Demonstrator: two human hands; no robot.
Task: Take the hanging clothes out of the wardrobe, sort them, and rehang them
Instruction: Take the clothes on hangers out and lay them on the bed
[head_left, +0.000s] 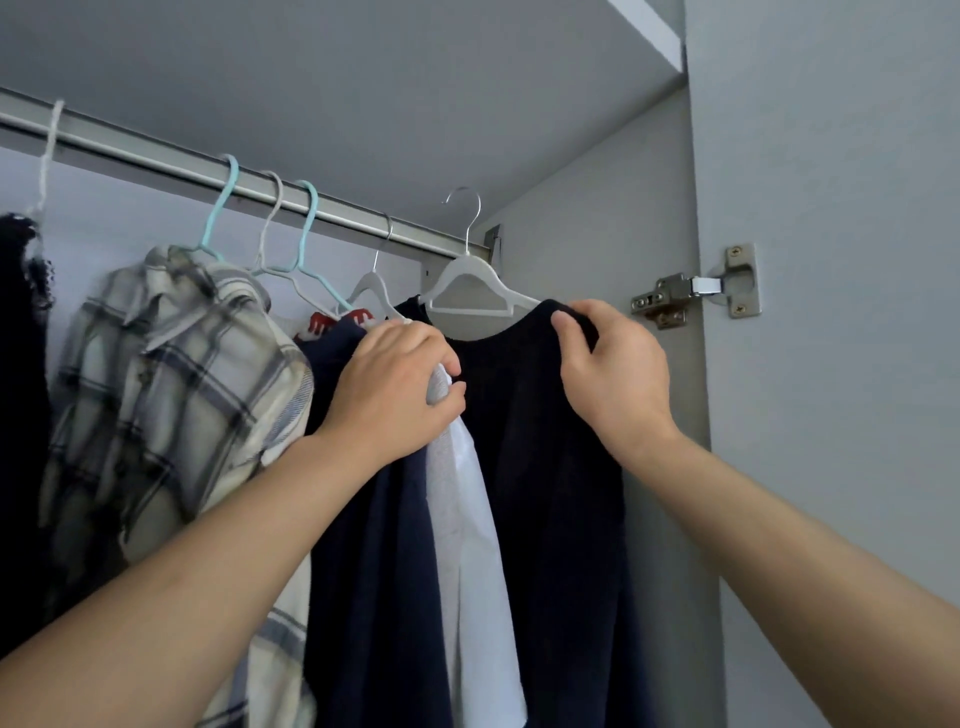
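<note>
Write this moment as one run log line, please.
left hand: grips white garment | right hand: pinches dark navy garment on white plastic hanger | hanger hook: off metal rail

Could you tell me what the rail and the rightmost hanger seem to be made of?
The rail looks like brushed metal: a silvery, dull sheen along its length. The rightmost hanger seems to be matt white plastic with a thin, shiny wire hook, probably steel.

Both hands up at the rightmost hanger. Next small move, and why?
Probably lower the white hanger so its hook catches the rail: the hook seems to sit above the rail, while the right hand pinches the dark garment at its shoulder and the left hand grips white fabric.
</note>
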